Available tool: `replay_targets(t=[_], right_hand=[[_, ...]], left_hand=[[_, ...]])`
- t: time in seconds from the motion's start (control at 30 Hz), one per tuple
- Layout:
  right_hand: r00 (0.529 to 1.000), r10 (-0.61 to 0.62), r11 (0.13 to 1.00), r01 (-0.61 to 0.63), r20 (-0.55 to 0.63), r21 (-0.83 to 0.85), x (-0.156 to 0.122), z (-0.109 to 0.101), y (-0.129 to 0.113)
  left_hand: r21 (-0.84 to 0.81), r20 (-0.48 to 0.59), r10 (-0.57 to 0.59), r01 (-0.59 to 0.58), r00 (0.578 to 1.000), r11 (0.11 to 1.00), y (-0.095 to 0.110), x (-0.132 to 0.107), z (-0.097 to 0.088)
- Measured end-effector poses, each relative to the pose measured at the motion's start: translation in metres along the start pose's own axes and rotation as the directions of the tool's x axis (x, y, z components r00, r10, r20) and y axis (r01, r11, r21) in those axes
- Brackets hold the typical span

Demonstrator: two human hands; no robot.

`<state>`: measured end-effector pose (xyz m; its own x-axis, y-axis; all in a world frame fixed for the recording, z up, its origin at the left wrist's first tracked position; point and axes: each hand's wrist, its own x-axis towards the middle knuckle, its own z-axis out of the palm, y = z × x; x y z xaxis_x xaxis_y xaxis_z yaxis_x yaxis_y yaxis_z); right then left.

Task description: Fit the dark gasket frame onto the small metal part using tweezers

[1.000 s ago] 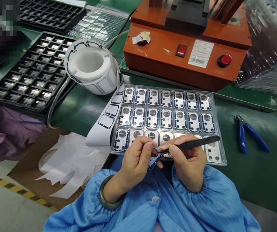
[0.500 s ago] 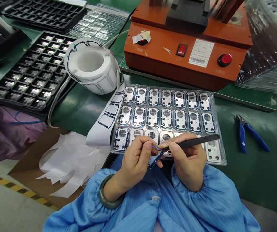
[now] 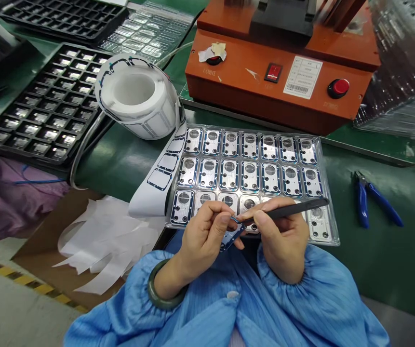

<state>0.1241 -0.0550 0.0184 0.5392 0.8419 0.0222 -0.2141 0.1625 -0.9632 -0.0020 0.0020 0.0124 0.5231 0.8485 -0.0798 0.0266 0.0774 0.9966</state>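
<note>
My left hand (image 3: 202, 236) pinches small blue-edged metal plate (image 3: 230, 238); right hand (image 3: 283, 241) grips slim black tweezers (image 3: 287, 209), tip at its corner (steady touch needed).

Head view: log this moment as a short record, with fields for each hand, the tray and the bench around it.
Left hand: pinches a small blue-edged metal frame between thumb and fingers.
Right hand: grips slim black tweezers, tips at the frame's upper edge.
Tray: clear plastic tray of silver parts in rows, just beyond the hands.
Left of tray: white roll of label tape, strip trailing down beside it.
Behind tray: orange machine with red button.
Right of tray: blue-handled pliers lying on the green bench.
</note>
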Motion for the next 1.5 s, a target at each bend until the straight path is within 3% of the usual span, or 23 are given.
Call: replay_targets(t=[0.47, 1.23, 1.5], right_hand=[[0.999, 0.019, 1.0, -0.019, 0.041, 0.013, -0.0005, 0.0012, -0.002], [0.999, -0.047, 0.999, 0.046, 0.02, 0.019, -0.0002, 0.0002, 0.0011], [0.999, -0.031, 0.999, 0.031, 0.011, -0.017, -0.0001, -0.0002, 0.0002]], left_hand=[[-0.076, -0.064, -0.022, 0.018, 0.998, 0.997, 0.002, 0.0001, 0.0026], [-0.106, -0.045, 0.026, -0.031, 0.999, 0.994, -0.0018, -0.0028, -0.0006], [-0.245, 0.06, -0.002, 0.017, 0.998, 0.969, -0.0012, -0.0017, -0.0003]])
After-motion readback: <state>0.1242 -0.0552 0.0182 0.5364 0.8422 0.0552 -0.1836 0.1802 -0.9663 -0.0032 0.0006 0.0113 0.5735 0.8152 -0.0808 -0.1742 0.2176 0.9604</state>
